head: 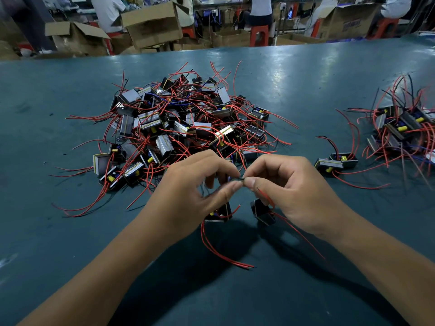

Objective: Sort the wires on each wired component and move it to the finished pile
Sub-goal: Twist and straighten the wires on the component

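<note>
Both hands, left hand (193, 184) and right hand (287, 187), pinch one black wire (238, 179) together, tangled pile (179, 123) at twelve o'clock on the counter (306, 78).

The pile of black wired components with red leads (407, 128) at 3 o'clock is cut off by the frame edge. The left hand (188, 184) hides the upper part of the small black block component (220, 214) beneath it. The thin dark wire (237, 179) pinched between both hands is too small to resolve. Seated persons (259, 10) at 12 o'clock are cropped above the torso.
</note>
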`<state>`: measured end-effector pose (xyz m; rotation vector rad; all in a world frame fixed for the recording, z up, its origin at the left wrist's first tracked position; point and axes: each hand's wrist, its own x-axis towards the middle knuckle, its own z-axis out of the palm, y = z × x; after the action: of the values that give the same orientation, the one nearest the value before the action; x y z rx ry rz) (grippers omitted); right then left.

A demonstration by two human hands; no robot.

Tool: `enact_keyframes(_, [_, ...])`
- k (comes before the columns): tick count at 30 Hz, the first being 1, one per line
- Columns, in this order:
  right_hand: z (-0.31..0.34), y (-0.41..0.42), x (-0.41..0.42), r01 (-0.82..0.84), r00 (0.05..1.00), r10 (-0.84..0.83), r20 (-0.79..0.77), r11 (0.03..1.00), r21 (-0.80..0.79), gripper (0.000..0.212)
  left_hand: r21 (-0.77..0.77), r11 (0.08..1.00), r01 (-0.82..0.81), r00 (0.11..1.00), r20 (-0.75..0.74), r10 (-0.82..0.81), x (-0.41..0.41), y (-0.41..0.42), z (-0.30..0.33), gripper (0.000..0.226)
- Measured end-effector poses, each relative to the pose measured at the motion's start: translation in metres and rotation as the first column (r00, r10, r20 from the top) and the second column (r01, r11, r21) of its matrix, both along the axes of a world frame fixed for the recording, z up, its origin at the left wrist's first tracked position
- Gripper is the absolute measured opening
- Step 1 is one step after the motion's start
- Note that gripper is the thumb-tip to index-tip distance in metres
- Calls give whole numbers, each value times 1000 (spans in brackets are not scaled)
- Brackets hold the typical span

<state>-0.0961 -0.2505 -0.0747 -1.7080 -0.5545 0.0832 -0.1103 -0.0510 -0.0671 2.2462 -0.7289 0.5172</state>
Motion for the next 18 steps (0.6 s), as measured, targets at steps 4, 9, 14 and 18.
enact_keyframes(4, [1, 0, -1, -36, 999, 36, -8, 999, 25, 8, -5, 1000, 26, 999, 43, -26, 0, -1, -1, 8])
enact_keyframes(9, [-1, -1, 1, -25, 1000, 25, -3, 999, 21, 11, -84, 996, 39, 998, -51, -44, -1, 1, 0, 8])
enact_keyframes(14, [-3, -1, 3, 40, 999, -40, -1, 999, 19, 13, -202, 979, 11, 989, -139, -39, 1, 5, -5, 11])
enact_keyframes(18, [-6, 2, 3, 116, 993, -116, -11, 993, 27, 15, -372, 928, 28, 958, -255, -131, 3, 2, -10, 42])
